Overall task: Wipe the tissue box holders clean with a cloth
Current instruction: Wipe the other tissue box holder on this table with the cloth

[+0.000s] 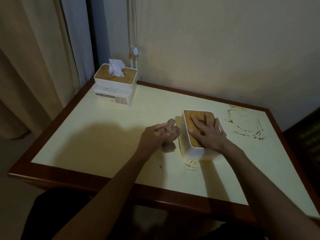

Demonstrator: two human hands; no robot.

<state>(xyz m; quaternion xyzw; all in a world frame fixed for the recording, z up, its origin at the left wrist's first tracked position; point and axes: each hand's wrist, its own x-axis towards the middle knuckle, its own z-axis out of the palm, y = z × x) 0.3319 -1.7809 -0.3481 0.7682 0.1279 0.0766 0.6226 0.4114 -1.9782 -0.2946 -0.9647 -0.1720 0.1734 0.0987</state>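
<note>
A white tissue box holder point(192, 150) with a wooden lid stands near the table's middle right. My right hand point(207, 132) lies on the lid with fingers spread and fairly straight. Just left of that holder, my left hand point(155, 137) grips a crumpled brownish cloth point(170, 146) against the tabletop, close to the holder's left wall. A second white holder point(115, 91) with a wooden lid and a tissue sticking up sits at the far left corner, with open compartments and a label on its front.
The table point(97, 132) has a cream top in a dark wooden frame. Brown stains mark the top at the right point(245, 125) and in front of the near holder point(190, 163). A curtain point(34, 66) hangs at the left; a wall runs behind.
</note>
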